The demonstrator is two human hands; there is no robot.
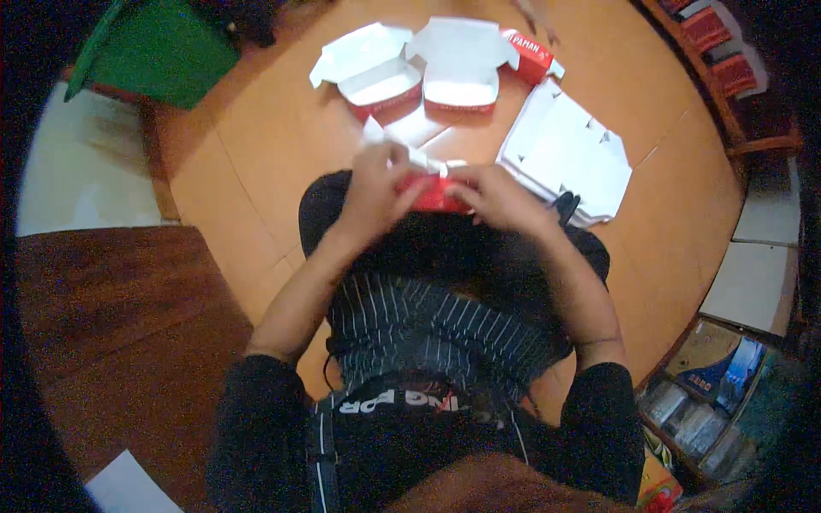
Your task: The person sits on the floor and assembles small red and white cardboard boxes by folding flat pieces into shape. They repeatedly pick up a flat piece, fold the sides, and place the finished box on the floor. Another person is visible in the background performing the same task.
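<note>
Red carton (430, 193) mostly hidden between left hand (374, 190) and right hand (499, 198).

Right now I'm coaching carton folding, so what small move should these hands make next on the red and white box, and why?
Probably press the raised white flap down into place. The left hand and right hand both grip a half-formed red and white carton over the lap, while two finished open cartons sit ahead on the wooden floor beside a stack of flat blanks.
</note>
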